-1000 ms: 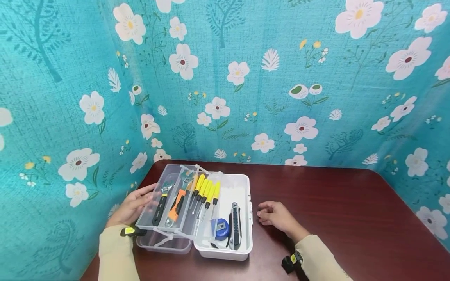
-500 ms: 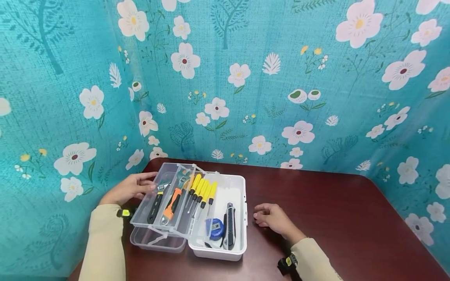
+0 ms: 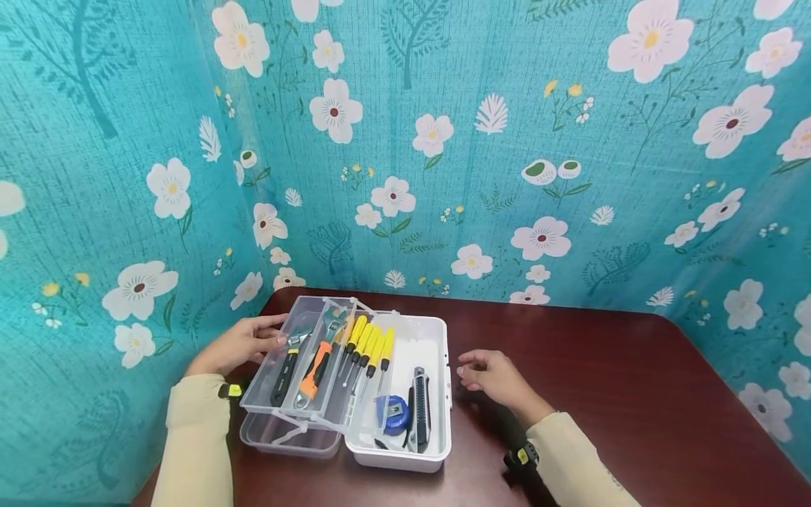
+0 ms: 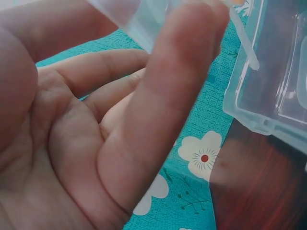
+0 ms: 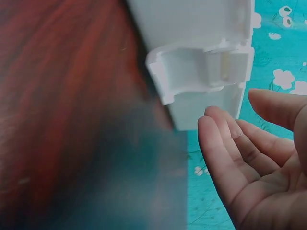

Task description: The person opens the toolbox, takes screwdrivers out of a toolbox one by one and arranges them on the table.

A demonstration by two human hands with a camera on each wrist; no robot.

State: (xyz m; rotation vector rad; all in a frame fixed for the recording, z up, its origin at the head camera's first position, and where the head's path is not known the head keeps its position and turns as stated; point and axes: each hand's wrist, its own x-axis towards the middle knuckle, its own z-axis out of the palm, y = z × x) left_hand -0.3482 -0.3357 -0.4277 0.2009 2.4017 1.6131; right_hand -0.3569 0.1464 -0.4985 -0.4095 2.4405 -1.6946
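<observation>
The clear upper tray (image 3: 261, 391) is swung out to the left of the white box (image 3: 418, 345). Its outer edge appears to be pinched between thumb and fingers by the left hand (image 3: 239, 346). That grip has been shifted toward the tray's far end, the tools being left where they lay; a steadier hold was presumably wanted. Two wrenches (image 3: 309, 386) are counted in the upper tray, and about five yellow-handled screwdrivers (image 3: 377, 350), partly overlapped, in the clear section beside it. One blue tape measure (image 3: 396, 415) and one utility knife (image 3: 419, 412) are held in the box. Beyond its latch side, the right hand (image 3: 497, 379) is kept relaxed, thumb apart from loosely bent fingers, nothing held, above the table (image 3: 602, 394).
</observation>
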